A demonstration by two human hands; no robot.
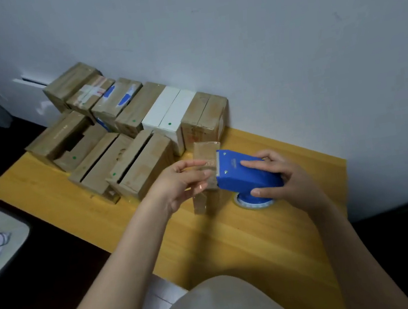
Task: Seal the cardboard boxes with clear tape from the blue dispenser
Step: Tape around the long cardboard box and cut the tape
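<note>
Blue plastic catches the eye first: the tape dispenser [245, 173] sits in the person's right hand [282, 179], fingers wrapped over its top and thumb under its side, its toothed edge pressed against a small cardboard box [207, 177] that stands upright near the middle of the yellow table [235, 241]. The roll of clear tape [254, 202] shows below the dispenser, close to the table top. The left hand [179, 183] is closed lightly on the box, fingertips pinching its upper part where the tape meets it; a glossy strip seems to run down the box's near face.

By my reading, a strip is being laid or cut on this one box. The next move calls for a firm pull against the teeth while the left hand keeps the box from tipping, then a smoothing press along the seam.

Behind it, along the table's far edge against the wall [286, 39], waits the stack of boxes [127, 128]: I count roughly ten brown ones and two white ones [169, 114], though overlaps make the brown tally uncertain. Several in the front row gape along their top seams, so they look unsealed. One dispenser, one roll, one box in hand.
</note>
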